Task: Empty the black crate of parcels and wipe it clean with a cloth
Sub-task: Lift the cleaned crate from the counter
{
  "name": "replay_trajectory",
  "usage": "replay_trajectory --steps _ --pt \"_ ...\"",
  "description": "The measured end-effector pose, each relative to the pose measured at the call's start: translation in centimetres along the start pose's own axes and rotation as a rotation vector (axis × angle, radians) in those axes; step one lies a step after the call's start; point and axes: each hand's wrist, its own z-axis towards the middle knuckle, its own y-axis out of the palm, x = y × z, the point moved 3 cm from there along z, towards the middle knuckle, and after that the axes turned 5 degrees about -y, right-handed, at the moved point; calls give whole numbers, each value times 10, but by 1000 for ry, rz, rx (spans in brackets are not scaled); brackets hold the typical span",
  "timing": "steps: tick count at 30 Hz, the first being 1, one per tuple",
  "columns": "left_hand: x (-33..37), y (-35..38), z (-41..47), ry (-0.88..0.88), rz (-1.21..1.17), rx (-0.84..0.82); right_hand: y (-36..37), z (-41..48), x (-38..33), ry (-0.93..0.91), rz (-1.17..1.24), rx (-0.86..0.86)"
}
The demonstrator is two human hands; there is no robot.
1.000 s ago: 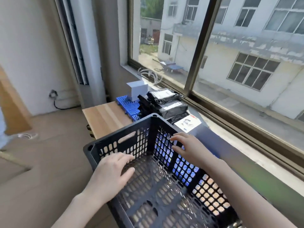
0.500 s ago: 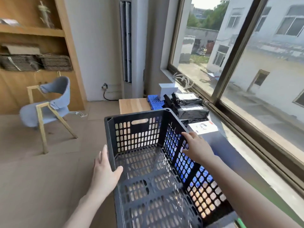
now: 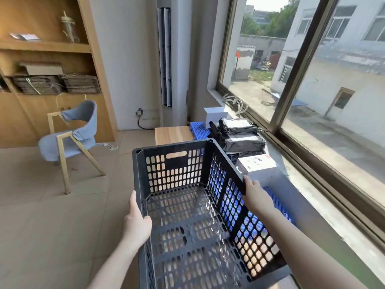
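- Crate, black and perforated, sits near and centre on my feed, held between both hands. It is just this side of the wooden table and left of the window ledge.
- Inside it I see only the slotted floor and walls. The tiled floor and blue plastic show through the holes.
- I cannot tell whether its base rests on anything.
- My left hand grips the crate's left rim. The thumb is hooked over to the inside and the fingers lie together down the outer face.
- My right hand holds the right rim further along. It is clamped on the top edge with the back of the hand towards me, but I cannot make out how the fingertips lie.
- Black parcels with white labels are stacked far right beside the window, clear of the crate.
- A white box lies just nearer than that stack, close to the crate's right wall.
- A second white box stands beyond the parcels, near a coil of pale cable on the sill.
- A blue plastic grid shows under the parcels.
- Far left, a blue chair with wooden legs stands before wooden shelves.
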Motion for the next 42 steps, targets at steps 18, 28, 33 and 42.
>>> replay_trajectory --steps 18,28,33,42 --pt "0 -41 37 39 43 37 -20 -24 -27 -52 21 53" --pt "43 -104 52 293 5 -116 -75 -78 -73 124 43 267" --pt "85 -118 46 511 8 -232 -104 -131 -79 269 135 401" --pt "135 -76 -22 755 76 -488 -147 -277 -51 592 52 532"
